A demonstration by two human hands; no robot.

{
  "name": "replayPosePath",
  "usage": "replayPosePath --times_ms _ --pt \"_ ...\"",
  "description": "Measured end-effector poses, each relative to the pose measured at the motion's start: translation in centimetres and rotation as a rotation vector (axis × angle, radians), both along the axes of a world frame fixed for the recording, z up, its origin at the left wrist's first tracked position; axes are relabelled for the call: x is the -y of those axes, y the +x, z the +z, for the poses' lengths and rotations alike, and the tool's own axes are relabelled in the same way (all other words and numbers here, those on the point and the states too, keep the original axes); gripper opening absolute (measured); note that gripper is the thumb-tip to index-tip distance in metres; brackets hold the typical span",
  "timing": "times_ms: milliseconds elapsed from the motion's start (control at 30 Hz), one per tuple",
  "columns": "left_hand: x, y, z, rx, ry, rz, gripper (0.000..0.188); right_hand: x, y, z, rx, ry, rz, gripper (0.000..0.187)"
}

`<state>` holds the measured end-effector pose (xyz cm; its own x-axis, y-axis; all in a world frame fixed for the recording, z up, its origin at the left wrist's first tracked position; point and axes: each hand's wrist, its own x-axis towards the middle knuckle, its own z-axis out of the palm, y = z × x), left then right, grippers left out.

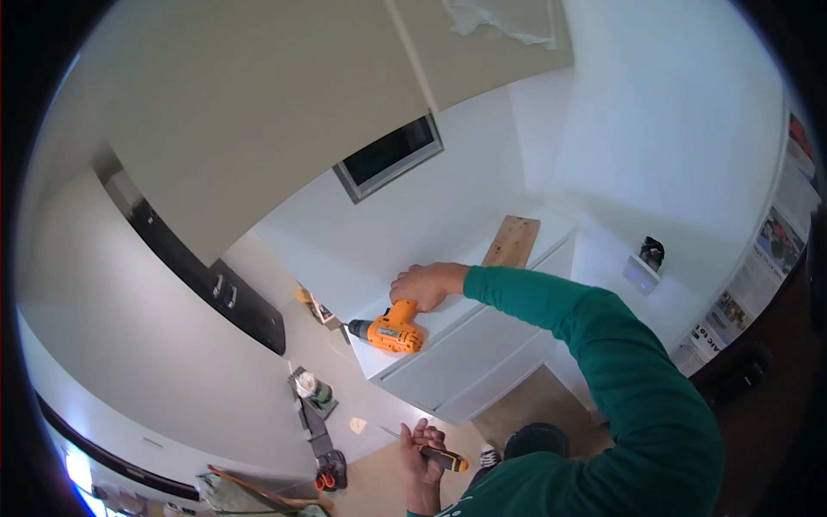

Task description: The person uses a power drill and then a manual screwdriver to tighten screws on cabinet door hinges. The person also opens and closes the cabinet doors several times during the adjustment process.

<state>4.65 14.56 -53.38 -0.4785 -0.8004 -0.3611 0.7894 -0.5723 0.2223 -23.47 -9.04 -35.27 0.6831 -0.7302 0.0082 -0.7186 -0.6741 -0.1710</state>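
My right hand (426, 286) reaches over a white drawer cabinet (474, 358), its fingers closed around the handle end of an orange cordless drill (392, 332). The drill lies on its side at the cabinet's near left corner, its black chuck pointing left past the edge. Lower down, in front of the cabinet, my left hand (419, 461) is palm up with partly curled fingers. It holds a screwdriver (445, 457) with a yellow and black handle, the thin shaft pointing left and away from me.
A wooden board (512, 241) lies on the cabinet top, farther right. A tool case (314, 431) with a can (314, 388) and orange-handled scissors or pliers (326, 480) is on the floor to the left. A wall outlet box (642, 272) protrudes at right. A large beige panel (276, 103) overhangs the far side.
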Motion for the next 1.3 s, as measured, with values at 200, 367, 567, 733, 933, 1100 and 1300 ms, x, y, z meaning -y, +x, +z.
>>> replayPosePath --times_ms 200,367,567,733,933,1100,1300 --pt "-3.5 -1.1 0.5 -0.034 0.168 -0.157 0.040 -8.1 -4.6 7.6 1.232 -0.238 -0.148 0.036" --pt "-5.7 -1.3 -3.5 -0.105 0.223 -0.278 0.033 -12.8 -9.9 19.1 2.087 0.029 -0.071 0.035" --pt "-4.6 0.0 -6.3 -0.142 0.166 -0.416 0.030 -11.0 -10.4 22.0 2.232 0.094 0.020 0.035" --pt "-7.4 -1.0 -4.8 0.452 -0.266 -0.427 0.038 -11.9 -10.6 21.3 2.264 0.081 0.115 0.029" --pt "-11.7 -4.6 -2.2 0.804 -0.354 -0.143 0.033 -10.8 -10.7 21.1 2.252 0.034 0.051 0.027" --pt "-10.9 -2.7 -2.7 0.575 -0.100 -0.332 0.047 -10.0 -9.6 21.5 2.265 0.030 0.026 0.027" --pt "-13.7 -5.5 3.7 0.367 -0.012 -0.288 0.025 -10.0 -10.2 21.2 2.267 0.044 -0.004 0.026"
